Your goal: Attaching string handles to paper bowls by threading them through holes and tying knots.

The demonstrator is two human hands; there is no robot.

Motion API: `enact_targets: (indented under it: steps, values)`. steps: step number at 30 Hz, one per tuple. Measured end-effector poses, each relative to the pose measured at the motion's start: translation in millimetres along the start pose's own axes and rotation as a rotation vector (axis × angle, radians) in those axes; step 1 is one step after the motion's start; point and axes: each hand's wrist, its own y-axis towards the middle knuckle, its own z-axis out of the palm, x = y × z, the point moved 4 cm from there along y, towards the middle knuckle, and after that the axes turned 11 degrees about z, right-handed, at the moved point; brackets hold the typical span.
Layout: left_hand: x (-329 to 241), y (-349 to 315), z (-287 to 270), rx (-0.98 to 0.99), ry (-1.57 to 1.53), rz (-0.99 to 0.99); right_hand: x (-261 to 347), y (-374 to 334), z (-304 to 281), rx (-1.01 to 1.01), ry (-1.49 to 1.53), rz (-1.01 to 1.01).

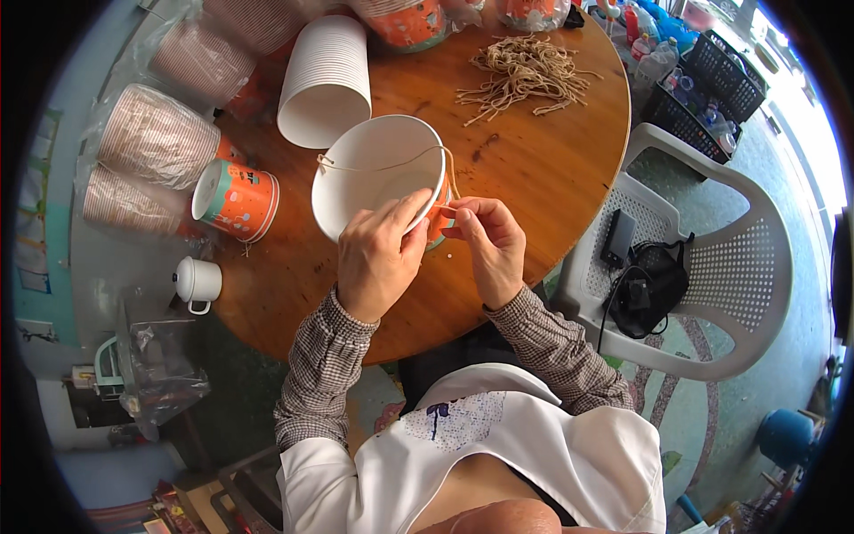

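Note:
A large paper bucket (360, 182), white inside and orange outside, is tilted with its mouth toward me on the wooden table. My left hand (378, 258) grips its near right rim, thumb and fingers closed at the edge. A thin tan cord (452, 169) runs from the bucket's left rim across the mouth, over the right rim and down its outside. Just right of the bucket, my right hand (492, 249) pinches the cord's end between thumb and fingertips. Its exact spot on the bucket wall is partly hidden by my fingers.
Behind the bucket lies a stack of white buckets (325, 80). Loose cords (529, 73) are heaped farther right. Plastic-wrapped bucket stacks (160, 133), an orange bucket (238, 200) and a white enamel mug (197, 280) stand left. A plastic chair (743, 240) is at right.

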Motion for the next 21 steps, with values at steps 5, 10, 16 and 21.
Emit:
enact_targets:
  steps: [5, 10, 16, 21]
  values:
    - [-2, 2, 0, 0.025, -0.008, -0.022, -1, 3, 0, -0.017, 0.008, 0.000]
    - [-1, 2, 2, 0.012, 0.008, -0.027, -6, 5, 2, 0.030, -0.008, -0.003]
    - [1, 1, 2, -0.012, 0.060, 0.027, -4, 11, 9, 0.058, -0.316, -0.070]
    - [2, -6, -2, -0.043, -0.024, -0.019, 47, 20, 8, -0.068, -1.012, -0.566]
